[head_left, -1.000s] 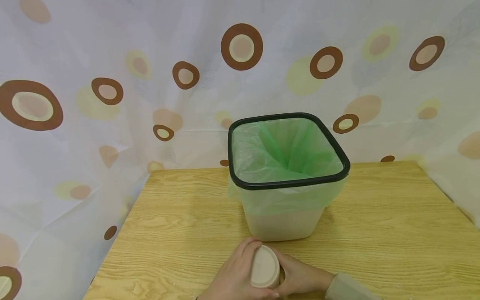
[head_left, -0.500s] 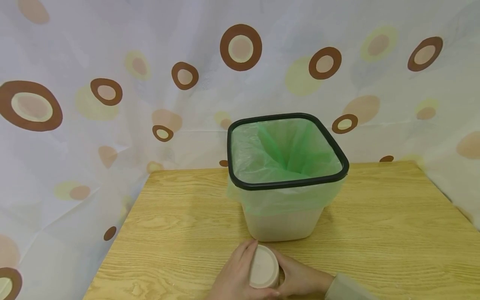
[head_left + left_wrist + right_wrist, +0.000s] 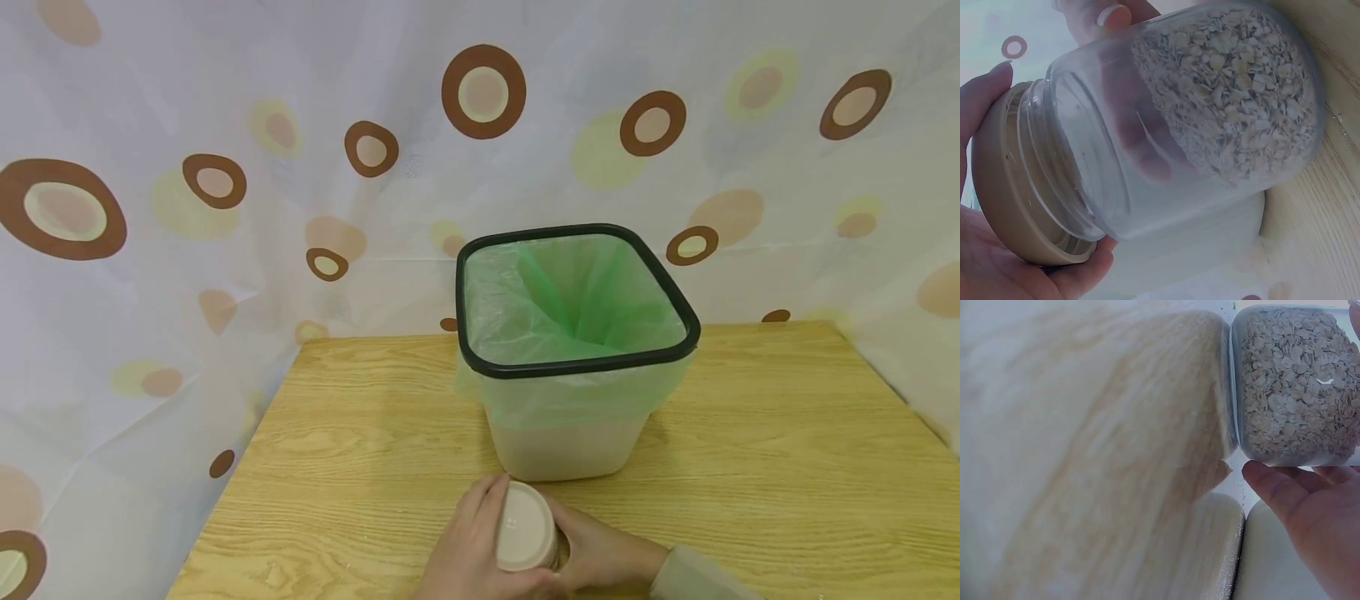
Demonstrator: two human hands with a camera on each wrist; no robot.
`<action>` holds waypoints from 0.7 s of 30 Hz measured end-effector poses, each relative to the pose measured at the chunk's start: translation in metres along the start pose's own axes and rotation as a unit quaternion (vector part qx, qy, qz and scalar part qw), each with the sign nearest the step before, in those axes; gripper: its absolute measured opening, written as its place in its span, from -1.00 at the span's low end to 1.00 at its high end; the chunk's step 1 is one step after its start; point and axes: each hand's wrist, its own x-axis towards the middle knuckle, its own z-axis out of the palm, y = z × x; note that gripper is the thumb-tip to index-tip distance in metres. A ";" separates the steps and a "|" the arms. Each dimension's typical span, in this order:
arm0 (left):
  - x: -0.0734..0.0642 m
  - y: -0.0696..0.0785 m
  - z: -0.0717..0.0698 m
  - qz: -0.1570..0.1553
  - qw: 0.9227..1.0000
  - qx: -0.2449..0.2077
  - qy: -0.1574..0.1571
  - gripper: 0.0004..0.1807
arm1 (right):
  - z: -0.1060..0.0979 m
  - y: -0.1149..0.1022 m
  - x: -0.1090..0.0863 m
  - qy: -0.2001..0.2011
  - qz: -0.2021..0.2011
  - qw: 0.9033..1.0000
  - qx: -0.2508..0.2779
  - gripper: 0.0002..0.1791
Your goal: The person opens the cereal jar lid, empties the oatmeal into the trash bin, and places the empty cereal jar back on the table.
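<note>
A clear jar, partly filled with oat flakes, stands upright on the table in front of the bin. Its round beige lid sits at the mouth, and the left wrist view shows the threaded glass neck exposed beside the lid's edge. My left hand grips the lid, fingers on the far side and thumb on the near side. Around the jar's body curls my right hand, its fingers against the glass in the right wrist view. The head view hides most of the jar below the lid.
A pale bin with a black rim and a green plastic liner stands just behind the hands. The wood-grain table extends to both sides. A white dotted sheet hangs behind and at the sides.
The lid has shifted slightly up and left in the head view, along with my left hand's fingers. Small light spots now show on its top. The right hand stays almost still.
</note>
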 end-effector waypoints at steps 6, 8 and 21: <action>-0.005 -0.006 -0.004 0.020 0.999 -0.007 0.033 0.07 | -0.001 -0.002 0.000 0.001 0.013 1.000 -0.014 0.11; -0.006 -0.009 -0.005 0.031 0.998 -0.004 0.047 0.06 | -0.001 -0.002 0.000 -0.001 0.006 1.000 -0.020 0.10; -0.015 -0.023 -0.014 0.004 0.998 -0.024 0.060 0.05 | 0.000 -0.005 -0.001 0.002 0.026 0.999 -0.019 0.07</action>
